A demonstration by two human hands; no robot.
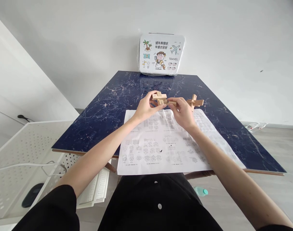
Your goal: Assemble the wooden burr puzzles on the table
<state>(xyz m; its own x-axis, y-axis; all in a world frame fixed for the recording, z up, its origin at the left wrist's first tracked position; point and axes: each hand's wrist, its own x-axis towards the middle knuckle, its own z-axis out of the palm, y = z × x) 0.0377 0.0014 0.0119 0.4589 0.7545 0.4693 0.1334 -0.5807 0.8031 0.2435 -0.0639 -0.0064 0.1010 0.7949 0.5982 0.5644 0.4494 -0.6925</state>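
Note:
My left hand [147, 105] is closed on a cluster of interlocking wooden puzzle pieces [160, 97], raised over the far edge of the sheet. Close beside it, my right hand [182, 110] pinches a single wooden puzzle piece [172, 103], its end pointing toward the cluster. I cannot tell whether the two touch. Just beyond my right hand, more crossed wooden pieces [194, 102] stand on the table, partly hidden by the fingers. Under both hands lies a large white instruction sheet [161, 150] printed with small diagrams.
The dark blue marbled table [98, 109] has its near edge at my waist. A white cartoon-printed case [162, 54] leans against the wall at the back. To the left stands a white perforated rack [33, 141] with a cable. A bottle [201, 191] lies on the floor.

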